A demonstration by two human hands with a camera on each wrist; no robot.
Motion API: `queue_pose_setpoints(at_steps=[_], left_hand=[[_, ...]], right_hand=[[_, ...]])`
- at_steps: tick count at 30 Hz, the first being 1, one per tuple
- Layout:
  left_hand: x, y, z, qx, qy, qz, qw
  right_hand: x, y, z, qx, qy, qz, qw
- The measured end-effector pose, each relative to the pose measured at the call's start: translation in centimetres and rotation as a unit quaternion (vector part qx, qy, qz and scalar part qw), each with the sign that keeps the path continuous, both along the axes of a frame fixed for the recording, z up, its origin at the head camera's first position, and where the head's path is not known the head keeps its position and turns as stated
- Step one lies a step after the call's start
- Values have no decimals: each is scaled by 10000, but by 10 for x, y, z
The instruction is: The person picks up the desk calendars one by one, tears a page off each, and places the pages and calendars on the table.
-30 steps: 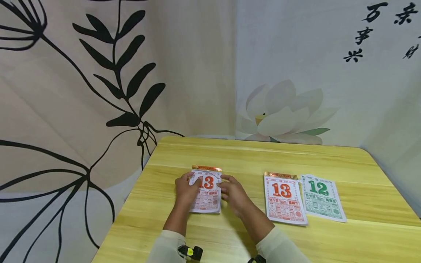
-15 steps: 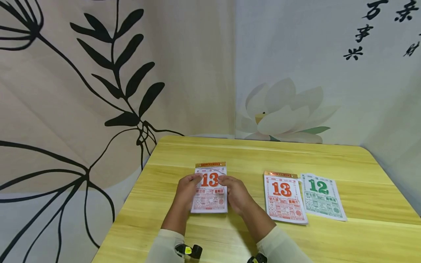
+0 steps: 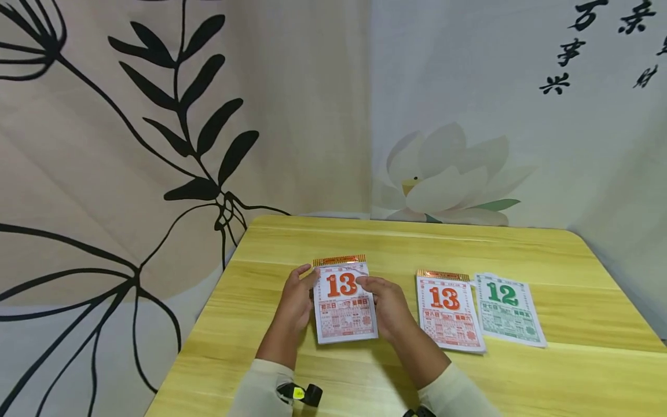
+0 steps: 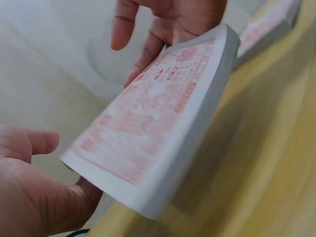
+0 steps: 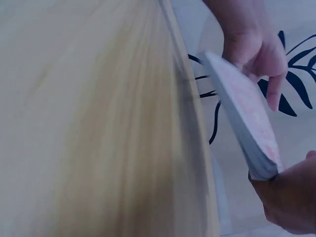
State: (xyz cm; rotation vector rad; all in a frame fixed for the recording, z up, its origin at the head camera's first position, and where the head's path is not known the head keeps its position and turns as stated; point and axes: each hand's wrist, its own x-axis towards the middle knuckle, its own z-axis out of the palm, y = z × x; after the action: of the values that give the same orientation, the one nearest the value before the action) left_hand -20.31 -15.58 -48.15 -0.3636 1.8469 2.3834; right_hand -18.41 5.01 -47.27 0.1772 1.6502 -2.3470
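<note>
In the head view, a person's two hands hold a calendar pad just above the desk, left of its middle. The calendar pad shows a large red 13 beneath an orange-and-gold strip. The left hand grips its left edge, while the right hand grips the right, thumb resting on the front beside the numeral. To the right, a second pad, also marked with a red 13, lies flat on the desk, and just beside it is a sheet printed with a green 12. Black devices, the left one bearing a yellow patch, sit at the pale sleeves. Behind, a backdrop carries black leaves, a pale lotus and dark Chinese characters.

In the left wrist view, the calendar pad tilts between the hands, its thick pale edge facing the camera. The left hand is at lower left and the right hand at the top; the second pad appears at upper right.

In the right wrist view, blurred in places, the right hand holds the calendar pad's lower end, with the left hand at its upper end, one finger pointing downward. The desk fills the left side.
</note>
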Motion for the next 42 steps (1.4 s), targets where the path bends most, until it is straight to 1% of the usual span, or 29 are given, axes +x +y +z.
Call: queue_pose_setpoints(at_steps=[3, 5, 8, 10, 11, 13, 15, 16, 17, 19, 21, 23, 24, 25, 27, 30, 31, 33, 35, 36, 38, 39, 40, 42], left_hand=[[-3, 2, 1, 597, -74, -191, 9980], [-4, 3, 2, 1077, -171, -431, 9931], [-4, 5, 3, 1811, -352, -871, 9790], [-4, 5, 3, 2232, -459, -1167, 9667], [-3, 6, 3, 2411, -492, -1297, 9606], [-3, 7, 2, 2660, -519, -1457, 9515], [-4, 9, 1, 2862, -540, -1481, 9451], [-4, 9, 0, 2938, -519, -1472, 9430], [-4, 10, -1, 2995, -512, -1417, 9421], [-5, 12, -1, 3029, -417, -1307, 9431], [-6, 13, -1, 3056, -326, -1156, 9446], [-7, 15, 0, 3088, -256, -1023, 9453], [-7, 15, 1, 3122, -218, -996, 9445], [-8, 16, 2, 3165, -194, -978, 9433], [-8, 16, 4, 3225, -121, -978, 9414], [-10, 18, 6, 3236, -23, -1051, 9403], [-10, 18, 7, 3224, 3, -1052, 9408], [-9, 18, 8, 3238, 21, -1020, 9406], [-8, 18, 9, 3270, 21, -1006, 9396], [-7, 18, 10, 3283, 20, -1007, 9392], [-5, 18, 11, 3332, 35, -1027, 9372], [-5, 18, 11, 3342, 34, -1032, 9368], [-4, 18, 11, 3347, 47, -1046, 9365], [-3, 19, 11, 3326, 51, -1026, 9375]], right_hand=[[1, 4, 6, 37, 29, -36, 10000], [2, 7, 10, 91, 110, -56, 9999], [2, 10, 15, 161, 232, -108, 9995], [3, 13, 15, 228, 280, -79, 9993], [4, 14, 15, 271, 297, -55, 9992], [5, 17, 14, 489, 364, 35, 9981], [7, 18, 14, 821, 476, 168, 9953], [8, 19, 14, 1077, 583, 226, 9922], [9, 19, 15, 1326, 693, 262, 9884], [13, 19, 15, 1796, 938, 337, 9787], [17, 17, 15, 2351, 1355, 316, 9619], [24, 15, 15, 2901, 1830, 234, 9391], [28, 13, 14, 3197, 2098, 167, 9238], [32, 10, 14, 3521, 2353, 85, 9059], [40, 5, 13, 4115, 2818, -41, 8667], [50, -2, 12, 4894, 3259, -108, 8088], [53, -4, 12, 5070, 3349, -41, 7942], [57, -6, 10, 5317, 3537, 87, 7695], [59, -8, 9, 5408, 3642, 220, 7579], [59, -8, 8, 5427, 3681, 243, 7546], [59, -8, 8, 5411, 3723, 206, 7538], [58, -8, 8, 5412, 3766, 146, 7517], [57, -7, 8, 5401, 3774, 89, 7522], [54, -7, 9, 5380, 3835, -66, 7507]])
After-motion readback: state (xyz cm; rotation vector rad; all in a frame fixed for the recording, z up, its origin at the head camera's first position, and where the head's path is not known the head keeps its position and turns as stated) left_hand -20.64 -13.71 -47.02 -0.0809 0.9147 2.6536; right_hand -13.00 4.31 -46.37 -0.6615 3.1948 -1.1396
